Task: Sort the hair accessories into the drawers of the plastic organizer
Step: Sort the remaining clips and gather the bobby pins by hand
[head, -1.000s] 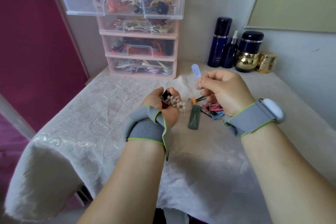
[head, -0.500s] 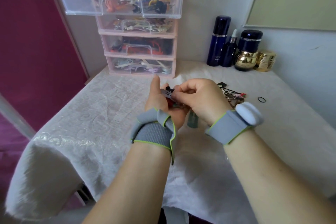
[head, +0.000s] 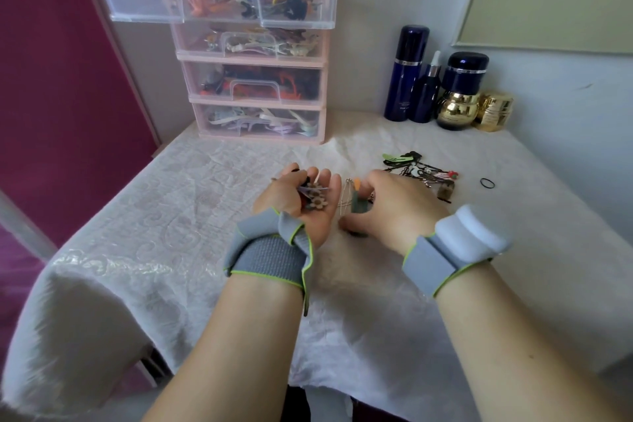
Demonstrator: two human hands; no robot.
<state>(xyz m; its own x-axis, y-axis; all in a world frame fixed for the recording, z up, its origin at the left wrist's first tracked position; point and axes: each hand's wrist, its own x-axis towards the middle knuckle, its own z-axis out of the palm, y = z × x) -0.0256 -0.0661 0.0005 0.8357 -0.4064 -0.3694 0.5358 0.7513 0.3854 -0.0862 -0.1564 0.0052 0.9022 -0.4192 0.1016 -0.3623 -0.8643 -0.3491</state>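
A single head-worn camera looks forward and down from above the person's forearms, close over the near edge of the table (head: 144, 233). It faces the back wall, where the plastic organizer (head: 255, 55) stands left of centre and dark bottles (head: 406, 74) stand to the right. The wide lens seems to bend the edges. Both hands sit mid-frame, fairly near the lens.

Clear glossy plastic organizer (head: 253, 44) on matt embossed cloth (head: 178, 216).
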